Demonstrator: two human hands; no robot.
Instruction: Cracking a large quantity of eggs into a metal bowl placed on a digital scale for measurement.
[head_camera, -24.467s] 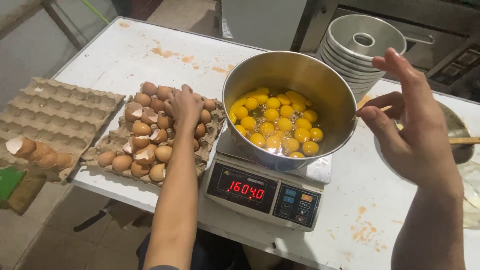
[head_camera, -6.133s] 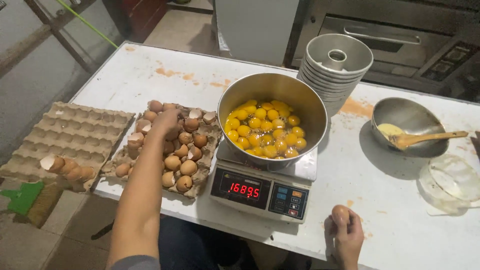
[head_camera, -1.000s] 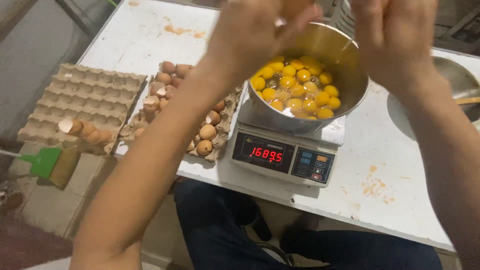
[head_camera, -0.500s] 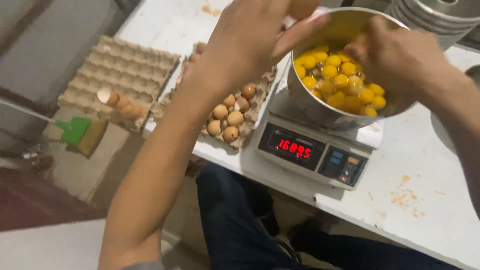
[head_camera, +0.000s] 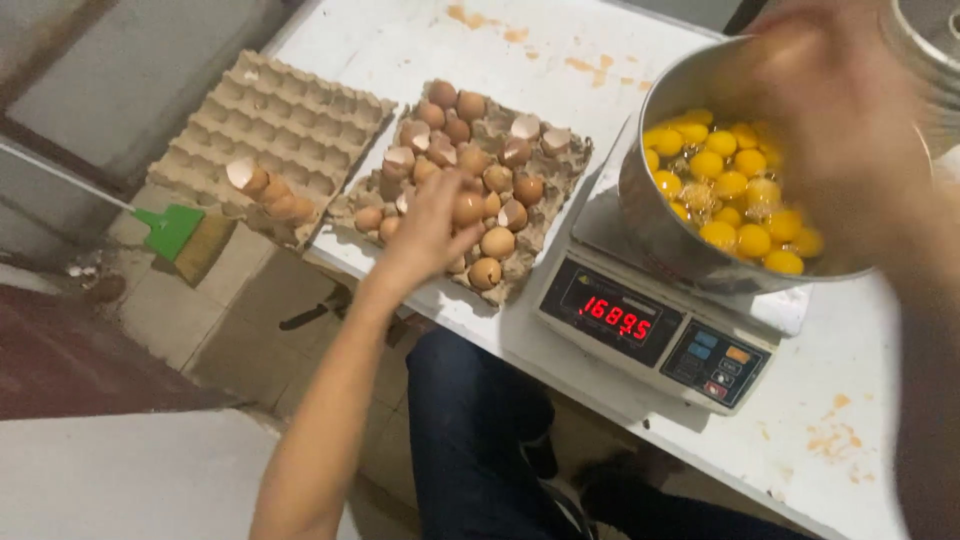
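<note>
Room: we are looking down at a white desk (head_camera: 850, 470) with orange stains, standing on a tiled floor (head_camera: 180, 310); dark trousers (head_camera: 470, 430) are showing under its edge.
Near tray: a grey cardboard egg tray (head_camera: 560, 180) is lying on the desk, just left of the scale; it is carrying whole brown eggs (head_camera: 497, 242) and several broken shells (head_camera: 525, 126).
Left hand: our left hand (head_camera: 430, 225) is reaching over the front part of this tray, fingers half spread and bent down. It is touching the eggs there, but we cannot tell if it is really gripping one, because the fingers are covering them.
Far tray: a second stack of trays (head_camera: 290, 110) is lying further left, mostly bare, with a few shells (head_camera: 245, 177) at its front corner, hanging over the desk edge.
Scale: a white digital scale (head_camera: 650, 330) with a red display is sitting on the desk.
Bowl: a steel bowl (head_camera: 650, 210) is standing on the scale, and many raw yolks (head_camera: 735, 195) are floating inside it.
Right hand: our right hand (head_camera: 850, 110) is hovering over the bowl, very blurred; we cannot tell if it is wide, closed, or holding something.
Floor: a green brush (head_camera: 170, 228) on a long handle is lying below the far tray.
</note>
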